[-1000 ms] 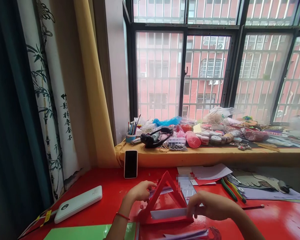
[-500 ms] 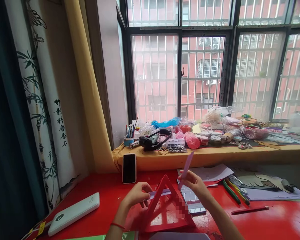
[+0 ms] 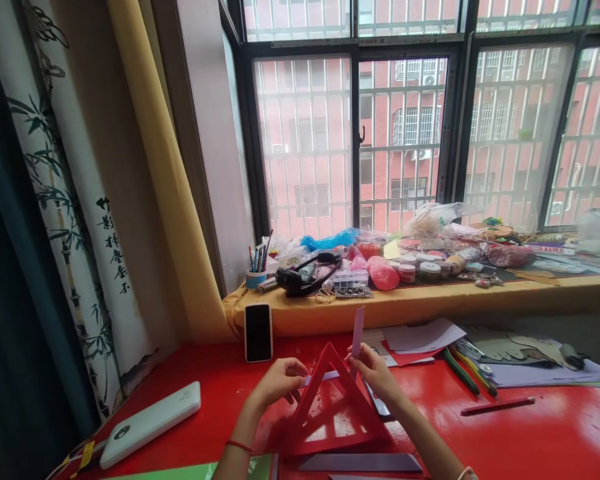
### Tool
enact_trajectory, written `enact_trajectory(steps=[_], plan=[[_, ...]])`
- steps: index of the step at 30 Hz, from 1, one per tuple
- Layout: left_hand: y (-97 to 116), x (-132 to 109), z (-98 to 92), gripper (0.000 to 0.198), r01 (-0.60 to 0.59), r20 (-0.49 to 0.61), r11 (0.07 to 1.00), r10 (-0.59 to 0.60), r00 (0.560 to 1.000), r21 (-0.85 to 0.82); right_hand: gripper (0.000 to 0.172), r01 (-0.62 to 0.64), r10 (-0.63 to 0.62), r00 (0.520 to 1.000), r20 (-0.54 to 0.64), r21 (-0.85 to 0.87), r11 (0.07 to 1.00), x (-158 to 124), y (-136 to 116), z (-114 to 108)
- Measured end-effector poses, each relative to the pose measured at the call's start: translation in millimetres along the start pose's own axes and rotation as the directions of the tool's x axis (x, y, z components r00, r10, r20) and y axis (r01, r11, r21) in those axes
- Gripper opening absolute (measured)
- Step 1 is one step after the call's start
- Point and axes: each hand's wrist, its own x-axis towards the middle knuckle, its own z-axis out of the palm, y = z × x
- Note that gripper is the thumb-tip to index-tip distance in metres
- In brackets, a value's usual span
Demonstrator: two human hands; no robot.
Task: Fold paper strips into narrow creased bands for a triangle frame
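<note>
A red triangular frame (image 3: 313,400) stands upright on the red table, made of flat folded strips. A pale purple strip (image 3: 330,375) passes across its upper part. At the frame's left side my left hand (image 3: 283,380) pinches one end of that strip. My right hand (image 3: 371,370) is at the frame's right side, its fingers closed on an upright purple strip (image 3: 358,330) that rises above the frame's peak. Whether the two purple pieces are one bent strip is hidden behind the frame.
A phone (image 3: 258,333) leans against the sill. The white power bank (image 3: 153,425) lies left. Pliers (image 3: 461,373), papers (image 3: 423,335) and a red pencil (image 3: 497,407) are at right. Purple strips (image 3: 360,462) and a green sheet (image 3: 190,472) lie in front.
My right hand has moved left, closer to the frame, and its purple strip now stands more upright. My left hand keeps hold at the left side. The view has shifted slightly.
</note>
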Motion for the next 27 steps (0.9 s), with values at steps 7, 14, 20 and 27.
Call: enact_trajectory(steps=[7, 14, 20, 27], plan=[[2.3, -1.2, 0.2, 0.025, -0.027, 0.033, 0.999, 0.027, 0.999, 0.027, 0.029, -0.062, 0.061, 0.998, -0.02, -0.012, 0.998, -1.3, -0.3, 4.3], [4.4, -3.2, -2.1, 0.024, -0.072, 0.044, 0.997, 0.071, 0.997, 0.033, 0.029, -0.081, 0.08, 0.997, -0.016, -0.092, 0.992, -3.5, -6.5, 7.0], [5.4, -3.1, -2.0, 0.023, -0.081, 0.01, 0.996, 0.081, 0.997, 0.038, 0.027, -0.076, 0.087, 0.994, 0.06, -0.172, 0.982, -8.0, -14.3, 5.4], [6.8, -5.5, -3.5, 0.023, -0.075, -0.007, 0.996, 0.076, 0.997, 0.049, 0.027, -0.113, 0.134, 0.987, 0.086, -0.209, 0.971, -7.8, -16.7, -1.1]])
